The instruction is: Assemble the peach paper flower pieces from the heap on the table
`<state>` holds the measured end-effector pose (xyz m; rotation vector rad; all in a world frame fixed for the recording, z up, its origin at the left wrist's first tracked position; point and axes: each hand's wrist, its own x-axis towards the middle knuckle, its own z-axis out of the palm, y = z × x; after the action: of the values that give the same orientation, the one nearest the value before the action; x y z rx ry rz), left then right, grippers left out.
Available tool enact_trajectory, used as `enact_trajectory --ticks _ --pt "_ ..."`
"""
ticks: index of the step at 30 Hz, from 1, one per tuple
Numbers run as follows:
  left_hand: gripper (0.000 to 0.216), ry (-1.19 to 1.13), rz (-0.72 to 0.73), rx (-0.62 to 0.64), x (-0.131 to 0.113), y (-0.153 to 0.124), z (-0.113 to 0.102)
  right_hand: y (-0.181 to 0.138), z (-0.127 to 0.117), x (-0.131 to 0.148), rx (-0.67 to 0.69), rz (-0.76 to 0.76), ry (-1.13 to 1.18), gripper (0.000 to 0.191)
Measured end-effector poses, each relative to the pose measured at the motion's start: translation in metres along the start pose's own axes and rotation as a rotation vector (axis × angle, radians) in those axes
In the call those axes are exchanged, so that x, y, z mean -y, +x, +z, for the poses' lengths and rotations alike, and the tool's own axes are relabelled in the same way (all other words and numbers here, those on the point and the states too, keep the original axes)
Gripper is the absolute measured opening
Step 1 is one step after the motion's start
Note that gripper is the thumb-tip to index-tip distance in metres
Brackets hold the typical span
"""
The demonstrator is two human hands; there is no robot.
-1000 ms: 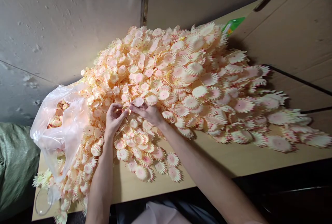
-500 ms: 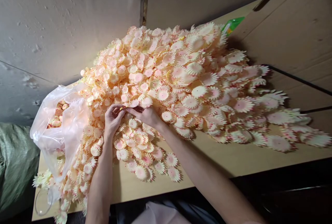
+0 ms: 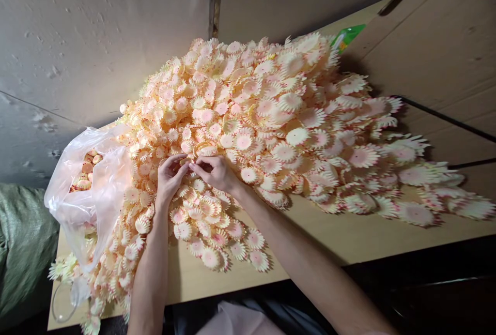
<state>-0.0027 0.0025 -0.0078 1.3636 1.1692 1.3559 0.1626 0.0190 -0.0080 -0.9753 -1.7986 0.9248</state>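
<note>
A large heap of cream and pink artificial flower pieces (image 3: 244,141) with toothed edges covers the table. Over its front part, my left hand (image 3: 169,176) and my right hand (image 3: 215,173) meet fingertip to fingertip. Thumb and fingers of each are pinched together. Whatever lies between them is too small and too covered to make out. One pale flower piece (image 3: 207,151) lies just beyond my right fingers; I cannot tell whether they touch it. A smaller cluster of flower pieces (image 3: 211,257) spreads below my wrists, between my forearms.
A translucent plastic bag (image 3: 67,169) with small round pieces inside stands at the left. A clear round ring-like object (image 3: 64,303) is at the table's (image 3: 306,237) front left corner. A green packet (image 3: 349,36) lies behind the heap, beside cardboard (image 3: 437,40). A green sack (image 3: 25,252) stands at far left.
My right hand has turned so its knuckles show more, and its fingertips have drawn in closer to my left thumb. My left hand has hardly shifted.
</note>
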Motion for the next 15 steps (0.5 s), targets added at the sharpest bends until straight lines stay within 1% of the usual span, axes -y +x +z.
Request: enact_trajectory --ticks 4,8,13,15 --pt "0.027 0.013 0.011 -0.012 -0.0022 0.0008 0.0004 0.0005 0.0 0.0021 -0.043 0.014 0.065 0.022" --pt "0.025 -0.002 0.005 -0.014 -0.0042 0.0011 0.0007 0.0005 0.0015 -0.001 -0.071 -0.023 0.084 0.029" --pt "0.027 0.009 -0.013 -0.022 -0.0051 0.0007 0.0015 0.0007 0.0037 -0.0065 -0.133 -0.058 0.016 0.028" --pt "0.028 0.018 -0.01 -0.023 -0.0044 0.0009 0.0016 0.0008 0.004 -0.007 -0.134 -0.053 0.011 0.029"
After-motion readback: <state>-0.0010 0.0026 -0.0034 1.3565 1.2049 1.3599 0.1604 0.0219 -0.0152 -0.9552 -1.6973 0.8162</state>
